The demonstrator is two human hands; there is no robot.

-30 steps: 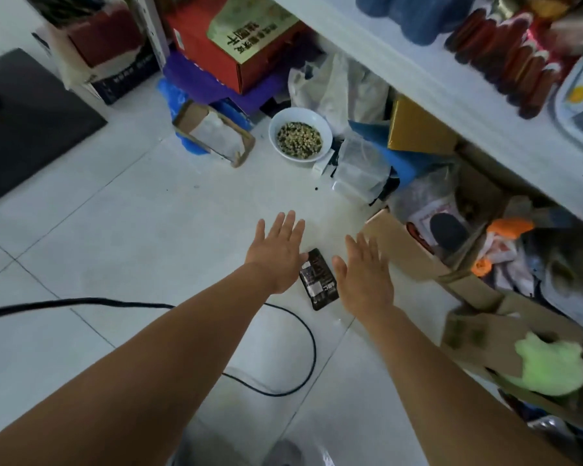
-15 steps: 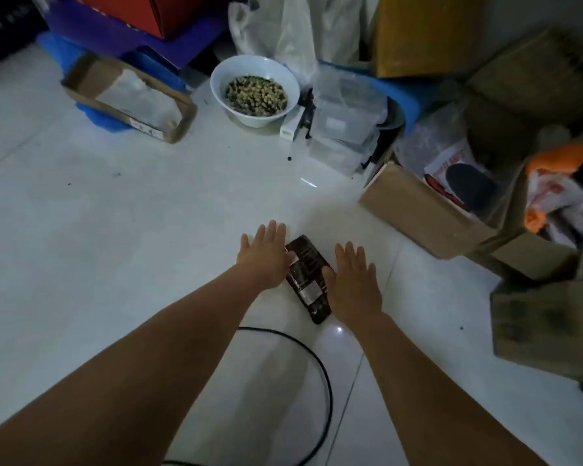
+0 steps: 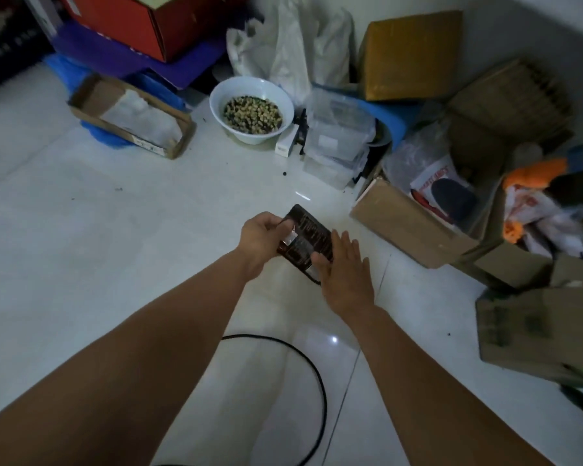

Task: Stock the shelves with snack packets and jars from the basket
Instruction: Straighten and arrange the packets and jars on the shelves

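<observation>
The packet (image 3: 305, 242) is flat, dark brown and glossy, with fine print and a pale label. It sits tilted, low over the floor, between my hands. My left hand (image 3: 260, 235) grips its left edge, fingers curled over it. My right hand (image 3: 345, 279) lies flat against its right side, fingers straight, thumb touching the lower corner. Below are shiny white tiles (image 3: 115, 237) and a looping black cable (image 3: 318, 381). Beyond stand a white bowl (image 3: 249, 87) of beans and a cardboard box (image 3: 408, 227).

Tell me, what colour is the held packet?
The snack packet is dark brown with a pale label patch, seen best in the head view.
</observation>
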